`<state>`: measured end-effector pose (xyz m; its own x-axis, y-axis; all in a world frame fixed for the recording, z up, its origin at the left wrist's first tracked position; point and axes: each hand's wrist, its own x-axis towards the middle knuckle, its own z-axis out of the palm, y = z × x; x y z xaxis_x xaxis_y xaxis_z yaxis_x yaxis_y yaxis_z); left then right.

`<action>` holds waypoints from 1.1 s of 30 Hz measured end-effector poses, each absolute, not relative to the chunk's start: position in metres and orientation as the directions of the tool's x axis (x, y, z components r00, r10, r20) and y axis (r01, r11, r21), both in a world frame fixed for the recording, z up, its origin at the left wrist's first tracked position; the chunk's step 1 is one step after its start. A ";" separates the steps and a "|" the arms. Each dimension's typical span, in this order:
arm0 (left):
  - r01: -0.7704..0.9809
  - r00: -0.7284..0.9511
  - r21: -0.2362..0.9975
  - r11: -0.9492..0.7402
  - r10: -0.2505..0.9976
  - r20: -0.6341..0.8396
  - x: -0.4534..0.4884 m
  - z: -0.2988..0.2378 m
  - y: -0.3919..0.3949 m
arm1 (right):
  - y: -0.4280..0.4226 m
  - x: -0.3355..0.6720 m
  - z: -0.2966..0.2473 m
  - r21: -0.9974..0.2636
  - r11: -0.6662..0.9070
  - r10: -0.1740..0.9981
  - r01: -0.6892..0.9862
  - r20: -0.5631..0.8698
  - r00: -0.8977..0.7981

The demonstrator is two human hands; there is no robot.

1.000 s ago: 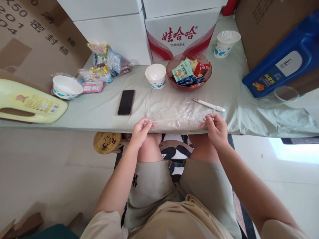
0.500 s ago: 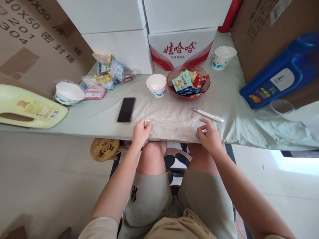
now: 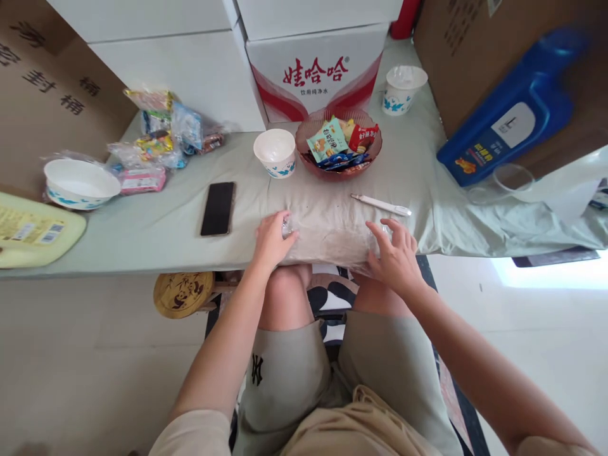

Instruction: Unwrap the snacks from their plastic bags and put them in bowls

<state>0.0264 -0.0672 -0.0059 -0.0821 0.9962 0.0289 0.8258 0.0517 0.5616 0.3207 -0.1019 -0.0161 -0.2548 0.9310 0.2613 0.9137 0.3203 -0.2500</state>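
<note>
A sheet of clear plastic film (image 3: 330, 246) stretches between my two hands at the front edge of the cloth-covered table. My left hand (image 3: 274, 242) grips its left end, with crumpled plastic showing between thumb and fingers. At the other end, my right hand (image 3: 395, 253) has its fingers bent and partly spread, with bunched film among them. Just beyond the right hand lies a white pen-like tool (image 3: 381, 204). A black phone (image 3: 218, 209) rests to the left of my left hand.
Behind the film stand a paper bowl (image 3: 275, 155) and a pink glass bowl (image 3: 304, 149) of wrapped snacks. Another paper cup (image 3: 401, 101) is at the back right. Snack packets (image 3: 159, 142) and a white bowl (image 3: 80, 183) sit left. A blue jug (image 3: 510, 120) stands right.
The view has shifted, so the table's things appear further left and up. My left fingers have opened wider around the film's end, and the film is spread flatter between my hands.
</note>
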 end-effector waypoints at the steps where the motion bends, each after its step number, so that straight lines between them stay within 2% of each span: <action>1: 0.784 -0.047 0.621 0.024 0.999 0.021 0.026 -0.008 -0.066 | -0.109 0.323 -0.015 -0.239 0.317 0.936 0.918 0.232 -0.263; 4: 0.597 0.064 0.802 -0.032 0.998 -0.008 0.022 -0.009 -0.063 | -0.125 0.326 -0.002 -0.220 0.290 0.953 0.931 0.158 -0.259; 6: 0.465 0.143 0.884 -0.046 0.989 -0.024 0.021 -0.002 -0.064 | -0.123 0.321 0.014 -0.254 0.322 0.944 0.912 0.157 -0.290; 9: 0.314 0.277 0.948 -0.051 0.960 -0.040 0.024 0.020 -0.068 | -0.098 0.298 0.040 -0.381 0.466 0.884 0.799 0.157 -0.441; 11: 0.241 0.367 0.970 -0.038 0.929 -0.055 0.026 0.042 -0.070 | -0.075 0.280 0.054 -0.521 0.489 0.838 0.700 0.057 -0.542; 14: 0.147 0.418 0.989 -0.014 0.907 -0.049 0.023 0.070 -0.063 | -0.051 0.261 0.062 -0.764 0.361 0.652 0.535 -0.204 -0.730; 16: 0.041 0.295 0.999 -0.027 0.955 0.014 0.017 0.079 -0.054 | -0.047 0.258 0.059 -0.905 0.161 0.514 0.394 -0.264 -0.816; 17: -0.030 0.190 0.999 -0.035 0.981 0.040 0.015 0.079 -0.049 | -0.047 0.258 0.055 -0.948 0.048 0.511 0.315 -0.248 -0.823; 19: -0.180 0.021 0.984 0.006 1.000 -0.002 0.016 0.068 -0.044 | -0.050 0.257 0.046 -0.977 -0.119 0.649 0.179 -0.213 -0.730; 20: -0.243 0.014 0.967 0.080 0.997 -0.079 0.021 0.059 -0.045 | -0.051 0.256 0.040 -0.978 -0.160 0.742 0.137 -0.211 -0.636; 22: -0.281 0.187 0.902 0.328 0.941 -0.283 0.036 0.036 -0.051 | -0.053 0.253 0.029 -0.971 -0.220 0.864 0.089 -0.236 -0.444; 24: -0.258 0.292 0.863 0.435 0.886 -0.360 0.054 0.015 -0.060 | -0.053 0.251 0.019 -0.958 -0.283 0.892 0.051 -0.282 -0.352; 26: -0.187 0.264 0.883 0.431 0.887 -0.378 0.068 0.002 -0.066 | -0.052 0.252 0.012 -0.946 -0.324 0.881 0.022 -0.310 -0.359; 29: -0.050 0.159 0.918 0.393 0.911 -0.381 0.072 -0.001 -0.064 | -0.051 0.259 0.004 -0.949 -0.310 0.881 0.065 -0.312 -0.357; 33: 0.077 0.195 0.915 0.396 0.894 -0.403 0.058 0.007 -0.056 | -0.050 0.267 0.000 -0.966 -0.244 0.917 0.084 -0.258 -0.303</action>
